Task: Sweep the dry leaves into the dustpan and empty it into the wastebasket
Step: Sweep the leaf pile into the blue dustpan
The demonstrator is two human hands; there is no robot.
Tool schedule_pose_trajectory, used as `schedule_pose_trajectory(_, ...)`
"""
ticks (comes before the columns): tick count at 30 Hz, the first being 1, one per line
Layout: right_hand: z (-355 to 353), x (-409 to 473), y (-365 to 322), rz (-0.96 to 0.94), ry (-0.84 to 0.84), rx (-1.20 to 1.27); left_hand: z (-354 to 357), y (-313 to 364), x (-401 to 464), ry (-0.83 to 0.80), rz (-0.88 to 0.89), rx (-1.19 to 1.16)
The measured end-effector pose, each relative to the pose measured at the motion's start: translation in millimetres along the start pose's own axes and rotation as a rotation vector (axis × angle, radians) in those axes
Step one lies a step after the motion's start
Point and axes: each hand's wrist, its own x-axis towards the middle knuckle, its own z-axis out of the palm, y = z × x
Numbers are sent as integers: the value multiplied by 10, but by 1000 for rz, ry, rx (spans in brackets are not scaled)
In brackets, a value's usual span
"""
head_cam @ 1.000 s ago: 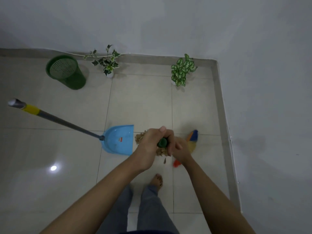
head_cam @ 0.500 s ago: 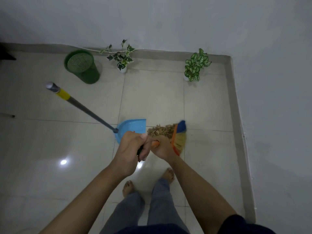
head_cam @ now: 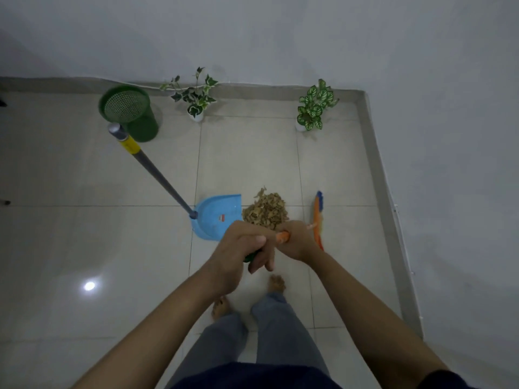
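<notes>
Dry leaves (head_cam: 265,211) lie just beyond the right hand (head_cam: 296,242), beside the dustpan (head_cam: 219,217).

Most of the broom handle (head_cam: 282,237) is hidden inside the left hand (head_cam: 238,255) and right hand (head_cam: 297,242). At twelve o'clock from them, the near edges of the dustpan (head_cam: 217,214) and leaf pile (head_cam: 265,210) are covered.

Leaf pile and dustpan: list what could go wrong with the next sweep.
1. The dustpan stands unheld, since both the left hand and right hand grip the broom; a hard push may slide it.
2. The dry leaves are heaped loosely beside its mouth, so some may scatter past it.
</notes>
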Motion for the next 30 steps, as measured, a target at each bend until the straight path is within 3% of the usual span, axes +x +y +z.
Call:
schedule_pose_trajectory(3, 110, 34, 177, 57, -95, -5, 98, -234, 30, 10, -70, 35)
schedule_pose_trajectory(8, 352, 244, -68, 35, -219, 58, -51, -286, 1, 179, -102, 1)
schedule_pose_trajectory(16, 689, 540, -584, 138, -236, 275, -446, 15, -105, 365, -55, 80)
schedule_pose_trajectory(30, 562, 531, -1473, -22, -177, 406, -642, 1004, -239, 338, 107, 151)
